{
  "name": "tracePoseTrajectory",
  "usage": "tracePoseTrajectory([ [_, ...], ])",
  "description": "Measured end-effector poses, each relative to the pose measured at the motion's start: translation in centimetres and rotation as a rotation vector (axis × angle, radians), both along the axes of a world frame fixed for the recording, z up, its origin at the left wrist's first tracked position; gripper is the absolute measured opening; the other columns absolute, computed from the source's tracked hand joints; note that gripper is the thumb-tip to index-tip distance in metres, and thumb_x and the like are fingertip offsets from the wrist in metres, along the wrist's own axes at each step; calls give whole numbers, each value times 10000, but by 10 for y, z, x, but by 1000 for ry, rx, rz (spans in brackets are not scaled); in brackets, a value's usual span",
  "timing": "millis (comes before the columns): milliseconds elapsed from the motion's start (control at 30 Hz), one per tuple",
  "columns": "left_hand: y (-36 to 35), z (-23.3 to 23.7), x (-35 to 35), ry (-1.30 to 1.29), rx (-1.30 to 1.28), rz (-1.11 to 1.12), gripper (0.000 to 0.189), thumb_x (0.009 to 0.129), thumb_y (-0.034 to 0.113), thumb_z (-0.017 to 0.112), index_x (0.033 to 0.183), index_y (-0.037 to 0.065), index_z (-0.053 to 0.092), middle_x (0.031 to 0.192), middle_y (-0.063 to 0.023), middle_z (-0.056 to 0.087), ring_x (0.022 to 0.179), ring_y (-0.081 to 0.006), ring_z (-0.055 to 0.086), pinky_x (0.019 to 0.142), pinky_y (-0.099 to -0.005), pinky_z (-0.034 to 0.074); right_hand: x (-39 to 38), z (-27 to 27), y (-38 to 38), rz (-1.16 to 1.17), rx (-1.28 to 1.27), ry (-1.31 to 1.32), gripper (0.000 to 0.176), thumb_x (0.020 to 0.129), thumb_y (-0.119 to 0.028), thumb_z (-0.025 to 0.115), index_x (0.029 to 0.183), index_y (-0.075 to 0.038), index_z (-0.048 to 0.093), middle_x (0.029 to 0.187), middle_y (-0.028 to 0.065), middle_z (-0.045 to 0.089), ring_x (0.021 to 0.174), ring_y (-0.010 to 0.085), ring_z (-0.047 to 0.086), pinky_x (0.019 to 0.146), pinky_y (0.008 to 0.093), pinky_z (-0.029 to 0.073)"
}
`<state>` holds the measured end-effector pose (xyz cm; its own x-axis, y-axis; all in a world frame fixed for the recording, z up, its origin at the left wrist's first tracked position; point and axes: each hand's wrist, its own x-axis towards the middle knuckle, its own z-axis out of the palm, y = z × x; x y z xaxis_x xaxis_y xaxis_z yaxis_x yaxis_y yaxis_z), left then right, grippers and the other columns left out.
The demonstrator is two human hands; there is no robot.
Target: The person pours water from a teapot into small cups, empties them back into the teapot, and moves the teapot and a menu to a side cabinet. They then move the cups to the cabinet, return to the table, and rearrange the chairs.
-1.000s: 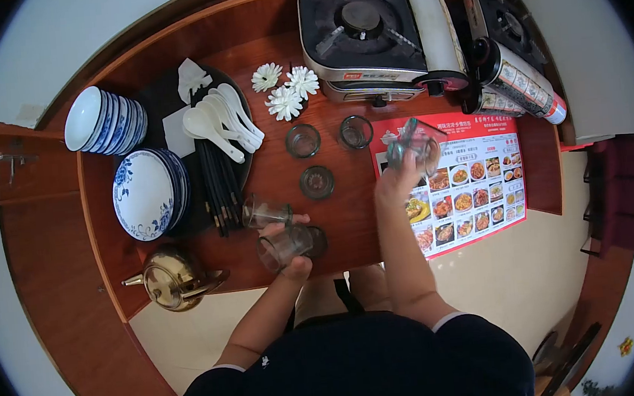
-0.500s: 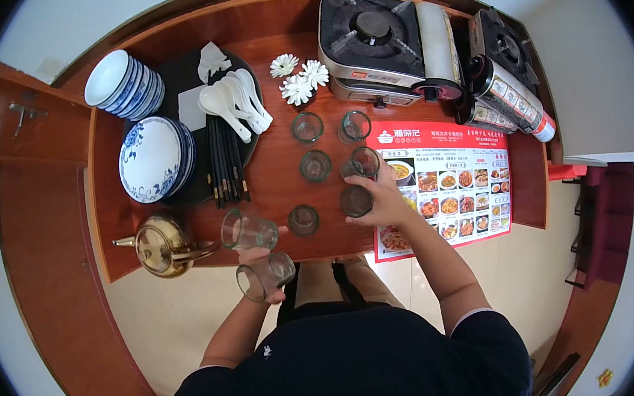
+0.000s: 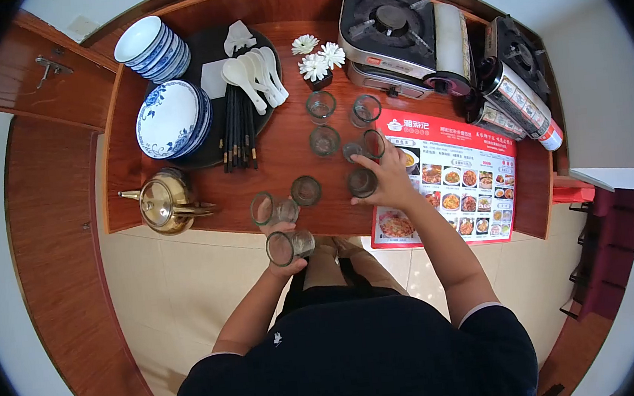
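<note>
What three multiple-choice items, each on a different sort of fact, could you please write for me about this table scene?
1. Where does the teapot stand?
A. On the floor
B. At the near left edge of the table
C. On a chair

2. What colour are the flowers?
A. White
B. Red
C. Yellow

3. How are the two glasses at the left hand placed?
A. Standing upright on the wood
B. Upside down on a plate
C. Held tipped on their sides

Answers: 1 B, it sits on the wood by the near left corner. 2 A, the petals are plainly white. 3 C, the hand grips both and their open mouths point sideways.
</note>
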<state>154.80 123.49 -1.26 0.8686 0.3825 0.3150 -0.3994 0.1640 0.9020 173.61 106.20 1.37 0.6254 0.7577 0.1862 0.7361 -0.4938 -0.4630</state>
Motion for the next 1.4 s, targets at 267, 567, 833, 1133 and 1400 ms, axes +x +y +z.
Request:
tracePoseTrajectory([
  [267, -8, -3, 23, 21, 14, -68, 619, 620, 447, 654, 1032, 114, 334, 1160, -48, 240, 1192, -281, 190, 972, -509, 142, 3, 3, 13, 80, -39, 50, 681, 431, -542, 695, 1005, -210, 542, 1302, 229, 119, 1180, 360, 204, 881, 491, 204],
  [567, -18, -23, -19, 293, 252, 126, 699, 503, 462, 729, 1008, 108, 399, 1159, -131, 256, 1106, -278, 274, 875, -382, 269, -7, -7, -18, 11, 79, 28, 604, 526, -438, 685, 1024, -137, 525, 1287, 233, 159, 1165, 367, 219, 895, 469, 210],
  [833, -69, -20, 6, 472, 878, 546, 648, 448, 463, 743, 960, 172, 472, 1175, -252, 159, 1114, -414, 200, 928, -506, 163, -63, -7, -87, -185, 220, 134, 411, 619, -236, 650, 970, -68, 516, 1215, 222, 300, 1111, 358, 301, 901, 438, 232],
  [1133, -126, -6, 44, 778, 907, 932, 697, 488, 565, 662, 1009, 126, 515, 1265, -252, 137, 1190, -362, 140, 963, -496, 68, -55, 11, -178, 80, 234, 204, 311, 636, -168, 611, 923, -68, 543, 1156, 167, 381, 1048, 305, 384, 870, 390, 294],
  [1400, -130, -1, 39, 806, 1017, 917, 720, 533, 497, 672, 1100, 113, 450, 1283, -275, 70, 1194, -381, 124, 965, -469, 108, -50, 3, -244, 62, 244, 309, 247, 655, -145, 599, 886, -70, 550, 1086, 135, 447, 1013, 288, 411, 837, 367, 327],
])
